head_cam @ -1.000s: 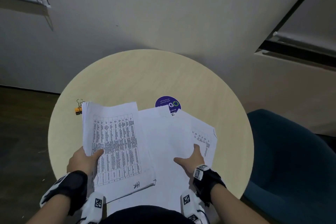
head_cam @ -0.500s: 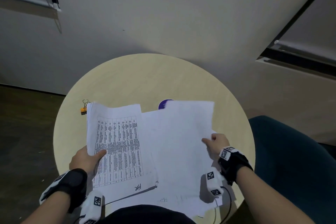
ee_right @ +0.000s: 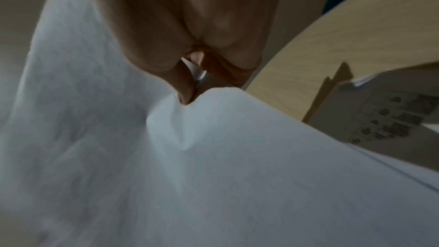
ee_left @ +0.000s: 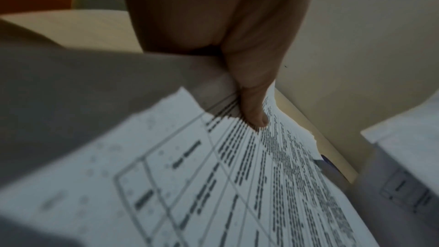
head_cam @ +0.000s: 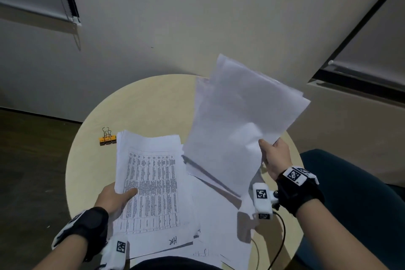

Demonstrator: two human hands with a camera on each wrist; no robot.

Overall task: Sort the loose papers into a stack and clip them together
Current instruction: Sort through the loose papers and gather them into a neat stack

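1. Right hand (head_cam: 275, 161) pinches the lower right corner of a lifted sheaf (head_cam: 238, 125), centre right of frame, held clear above the worktop (head_cam: 140, 105).
2. Left hand (head_cam: 114, 199) grips the printed stack (head_cam: 151, 188), lower centre: thumb on top, fingers under its left edge.
3. More loose sheets (head_cam: 219, 221) lie flat under both, lower centre right.
4. Binder clip (head_cam: 107, 138) sits just beside the printed stack's top left corner, untouched.
5. Step, as I read it: lay the sheaf on the printed stack. The one-corner pinch already creases the paper; support it lower and square the edges before release.
6. Room: bare worktop upper centre. Sheets overhang the near rim, so keep them from sliding off.
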